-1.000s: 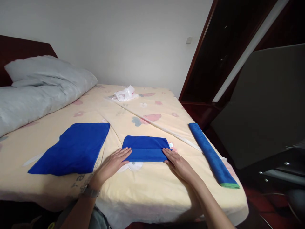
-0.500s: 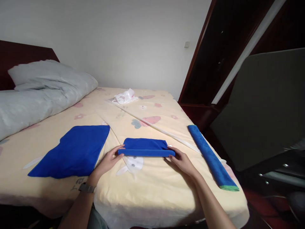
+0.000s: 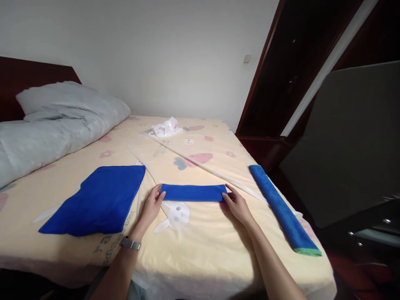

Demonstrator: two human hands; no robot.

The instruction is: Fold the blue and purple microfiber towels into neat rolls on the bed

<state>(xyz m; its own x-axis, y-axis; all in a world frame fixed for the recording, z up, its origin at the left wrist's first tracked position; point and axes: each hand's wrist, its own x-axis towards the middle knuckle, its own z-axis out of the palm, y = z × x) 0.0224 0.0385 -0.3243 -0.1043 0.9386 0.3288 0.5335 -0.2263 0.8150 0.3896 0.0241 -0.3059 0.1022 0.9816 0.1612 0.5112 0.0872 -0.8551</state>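
Observation:
A blue cloth folded into a narrow strip lies crosswise on the bed in front of me. My left hand pinches its left end, thumb in front and fingers behind. At the right end, my right hand grips the strip the same way. To the left, a larger blue cloth is spread flat with an uneven outline. A long blue roll with green ends rests near the right edge of the bed.
The bed has a patterned cream sheet. A crumpled white plastic bag sits near its far side. A grey quilt is heaped at the left, and a dark grey panel stands at the right.
The front fold of the middle cloth has gone over to the back, covering the part that showed behind it. Both hands have moved with its ends. The view has shifted slightly.

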